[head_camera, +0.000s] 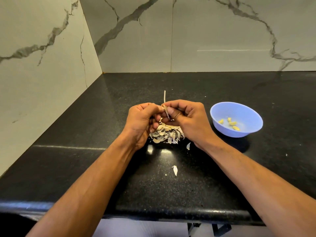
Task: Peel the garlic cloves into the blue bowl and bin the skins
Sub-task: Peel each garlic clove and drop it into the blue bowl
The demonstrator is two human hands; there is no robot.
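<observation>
Both hands on one garlic clove (165, 109)
Left hand (142, 123) and right hand (186, 120) fingers pinch it – four peeled cloves (230, 124) in the blue bowl (220, 110), one skin pile (166, 135) on the worktop (222, 177).

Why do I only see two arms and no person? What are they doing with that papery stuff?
The camera sits on the person's head and looks down, so you see only their arms. The left hand and right hand together pinch a garlic clove and pull off its dry skin. Under the hands, on the black counter, lies a pile of skins. To the right stands a blue bowl with four peeled cloves inside.
</observation>
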